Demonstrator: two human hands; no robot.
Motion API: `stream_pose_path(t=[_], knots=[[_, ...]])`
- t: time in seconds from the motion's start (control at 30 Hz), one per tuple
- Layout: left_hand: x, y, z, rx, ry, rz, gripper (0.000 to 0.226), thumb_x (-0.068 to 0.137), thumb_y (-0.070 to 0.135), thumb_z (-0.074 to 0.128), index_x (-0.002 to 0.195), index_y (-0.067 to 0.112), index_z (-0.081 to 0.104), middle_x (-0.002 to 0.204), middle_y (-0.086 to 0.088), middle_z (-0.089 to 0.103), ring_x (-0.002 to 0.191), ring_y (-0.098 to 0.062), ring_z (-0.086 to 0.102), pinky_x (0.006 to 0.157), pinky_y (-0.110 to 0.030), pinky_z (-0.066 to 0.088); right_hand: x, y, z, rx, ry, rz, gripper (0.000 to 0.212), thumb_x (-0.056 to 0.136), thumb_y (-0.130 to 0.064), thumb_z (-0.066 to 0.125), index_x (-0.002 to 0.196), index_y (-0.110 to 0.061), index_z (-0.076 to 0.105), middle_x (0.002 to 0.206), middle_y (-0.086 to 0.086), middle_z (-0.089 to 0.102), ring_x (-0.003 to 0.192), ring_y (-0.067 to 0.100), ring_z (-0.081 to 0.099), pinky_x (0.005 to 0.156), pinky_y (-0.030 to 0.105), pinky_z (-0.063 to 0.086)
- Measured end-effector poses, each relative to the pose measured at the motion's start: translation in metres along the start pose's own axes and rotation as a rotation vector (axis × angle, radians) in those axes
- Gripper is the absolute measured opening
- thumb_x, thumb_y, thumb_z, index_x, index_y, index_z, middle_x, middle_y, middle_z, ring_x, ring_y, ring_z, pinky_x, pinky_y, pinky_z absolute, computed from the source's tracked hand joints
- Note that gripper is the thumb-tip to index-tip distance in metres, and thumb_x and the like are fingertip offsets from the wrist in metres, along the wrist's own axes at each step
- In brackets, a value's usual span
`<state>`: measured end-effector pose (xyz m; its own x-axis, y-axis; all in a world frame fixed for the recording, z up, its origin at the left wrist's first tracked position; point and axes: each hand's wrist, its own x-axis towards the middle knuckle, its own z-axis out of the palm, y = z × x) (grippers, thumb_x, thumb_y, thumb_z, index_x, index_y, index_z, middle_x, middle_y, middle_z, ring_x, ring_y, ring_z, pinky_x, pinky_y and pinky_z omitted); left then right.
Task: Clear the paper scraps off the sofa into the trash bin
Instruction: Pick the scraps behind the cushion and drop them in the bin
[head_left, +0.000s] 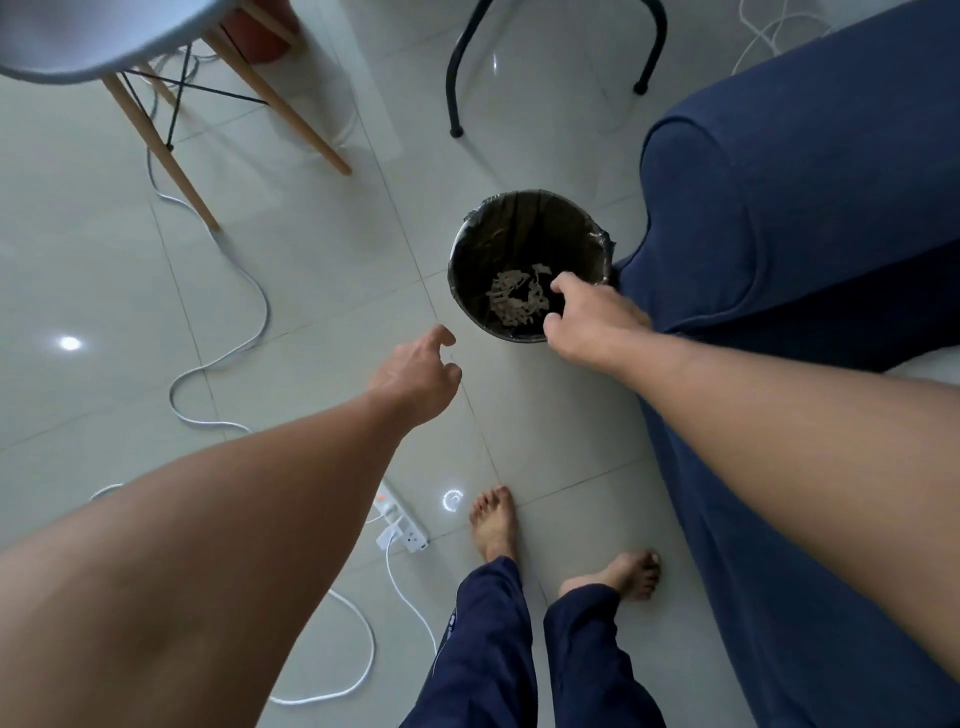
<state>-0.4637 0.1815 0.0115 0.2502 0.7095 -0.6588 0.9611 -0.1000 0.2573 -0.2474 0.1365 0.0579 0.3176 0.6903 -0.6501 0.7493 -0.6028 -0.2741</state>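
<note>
A round black trash bin (470, 244) lined with a dark bag stands on the tiled floor beside the navy sofa (789, 197). A heap of pale paper scraps (514, 299) lies at its bottom. My right hand (592, 317) hovers over the bin's near right rim, fingers spread downward, nothing visible in it. My left hand (415, 374) hangs over the floor to the left of the bin, fingers loosely curled and apart, holding nothing. No scraps show on the visible part of the sofa.
A white chair with wooden legs (156, 78) stands at the far left, a black metal stool frame (550, 57) behind the bin. White cables (228, 332) snake over the floor to a power strip (402, 525) near my bare feet (493, 519).
</note>
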Motion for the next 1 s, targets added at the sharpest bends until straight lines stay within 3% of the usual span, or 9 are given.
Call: stream_pose_path(t=[0.17,0.37,0.53,0.63,0.73,0.87,1.0], knots=[[0.002,0.022,0.004,0.081,-0.043,0.042,0.044,0.096,0.035,0.047,0.140,0.034,0.044,0.126,0.001,0.066,0.111,-0.027,0.059,0.084,-0.038,0.048,-0.021,0.027,0.023,-0.041,-0.062,-0.012,0.036,0.098,-0.035,0.042,0.132,-0.031,0.054,0.138,0.007,0.062,0.119,0.035,0.061,0.085,0.040,0.044],[0.001,0.069,0.013,0.158,-0.063,0.159,0.045,0.095,0.035,0.050,0.140,0.033,0.048,0.129,0.000,0.065,0.114,-0.027,0.060,0.081,-0.036,0.046,-0.038,0.078,0.020,0.000,-0.088,0.052,0.035,0.101,-0.034,0.043,0.134,-0.029,0.053,0.138,0.006,0.061,0.121,0.034,0.059,0.085,0.041,0.042],[-0.006,0.118,0.023,0.230,-0.094,0.261,0.050,0.094,0.035,0.053,0.143,0.031,0.049,0.129,-0.006,0.064,0.111,-0.031,0.061,0.081,-0.036,0.048,-0.056,0.126,-0.004,0.046,-0.038,0.101,0.030,0.103,-0.037,0.045,0.129,-0.029,0.055,0.132,0.004,0.062,0.115,0.031,0.061,0.082,0.038,0.042],[-0.014,0.154,0.030,0.258,-0.111,0.307,0.052,0.094,0.035,0.055,0.145,0.029,0.048,0.132,-0.009,0.061,0.107,-0.030,0.061,0.085,-0.037,0.051,-0.070,0.157,-0.025,0.083,0.028,0.104,0.027,0.104,-0.039,0.044,0.124,-0.026,0.055,0.122,0.002,0.063,0.101,0.029,0.059,0.077,0.037,0.042],[-0.025,0.192,0.039,0.286,-0.146,0.351,0.054,0.095,0.034,0.055,0.147,0.029,0.046,0.136,-0.009,0.059,0.100,-0.026,0.059,0.085,-0.037,0.053,-0.085,0.191,-0.043,0.116,0.087,0.131,0.034,0.105,-0.039,0.042,0.135,-0.026,0.053,0.121,0.002,0.064,0.098,0.027,0.059,0.078,0.038,0.046],[-0.042,0.240,0.050,0.342,-0.178,0.421,0.052,0.092,0.032,0.050,0.144,0.032,0.045,0.132,-0.009,0.062,0.110,-0.033,0.061,0.092,-0.046,0.055,-0.106,0.236,-0.058,0.173,0.168,0.181,0.042,0.105,-0.037,0.043,0.146,-0.029,0.048,0.123,0.000,0.068,0.103,0.027,0.064,0.077,0.037,0.046],[-0.060,0.281,0.062,0.299,-0.183,0.521,0.043,0.095,0.027,0.047,0.137,0.034,0.050,0.119,-0.006,0.067,0.097,-0.029,0.065,0.087,-0.046,0.056,-0.127,0.280,-0.065,0.228,0.232,0.236,0.042,0.106,-0.036,0.042,0.147,-0.030,0.048,0.127,-0.001,0.067,0.097,0.027,0.061,0.077,0.036,0.044]])
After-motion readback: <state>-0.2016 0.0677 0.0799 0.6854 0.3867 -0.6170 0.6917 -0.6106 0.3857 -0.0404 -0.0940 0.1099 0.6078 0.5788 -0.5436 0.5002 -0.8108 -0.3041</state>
